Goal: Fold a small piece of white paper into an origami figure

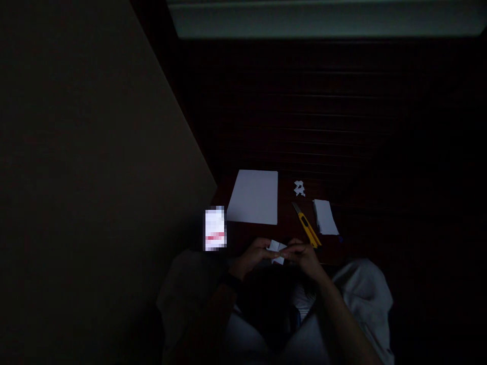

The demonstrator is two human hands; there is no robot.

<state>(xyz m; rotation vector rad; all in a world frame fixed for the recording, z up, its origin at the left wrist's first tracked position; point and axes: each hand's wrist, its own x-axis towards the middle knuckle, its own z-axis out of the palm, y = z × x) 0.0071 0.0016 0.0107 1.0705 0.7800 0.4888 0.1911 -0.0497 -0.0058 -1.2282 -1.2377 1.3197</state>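
Note:
Between my two hands is a small folded piece of white paper (277,247), with crease lines across its face. My left hand (254,255) grips its left side, the thumb lying along the lower edge. On the other side, my right hand (304,257) pinches the paper's right edge between thumb and fingers. Just beyond my right hand lies a yellow utility knife (309,229), its blade pointing away from me. Part of the folded paper is covered by my fingers, and the dim light hides fine detail.
A stack of large white paper (254,196) lies at the table's back left. Small folded paper pieces (299,188) sit behind the knife, and a pile of smaller white sheets (325,217) to its right. A blurred-out lit screen (215,228) is at the left, near the wall (114,152).

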